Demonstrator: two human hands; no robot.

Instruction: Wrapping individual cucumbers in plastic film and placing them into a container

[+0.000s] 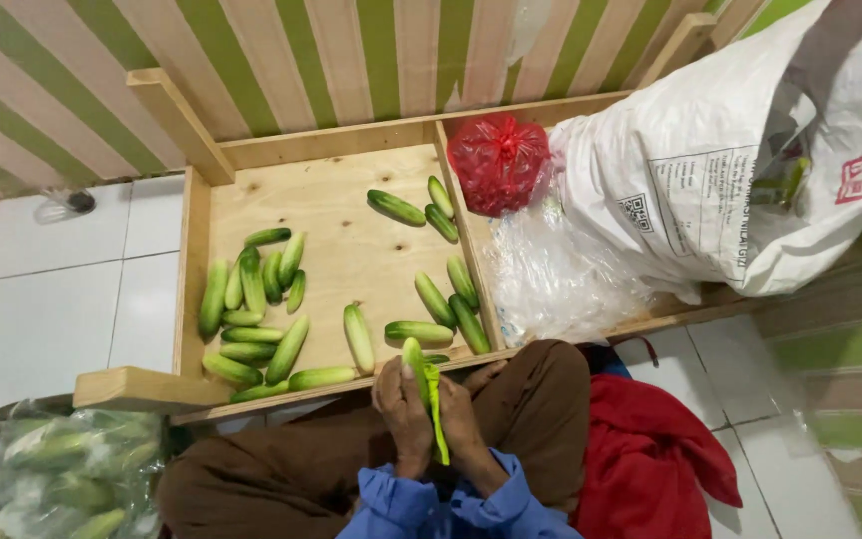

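Note:
My left hand [403,411] and my right hand [463,419] are together over my lap, both closed around one green cucumber [414,359] that points toward the wooden tray. A strip of green peel [437,424] hangs down between the hands. Whether a peeler or knife sits in either hand is hidden. Just beyond the hands, the shallow wooden tray [195,250] holds several loose cucumbers [251,319], most clustered at its left side, others along the right divider.
A red plastic bag [499,163] and crumpled clear plastic [551,274] fill the tray's right compartment. A big white sack [740,150] leans at the right. A clear bag of cucumbers [52,479] lies bottom left. Red cloth [650,464] lies beside my knee on white floor tiles.

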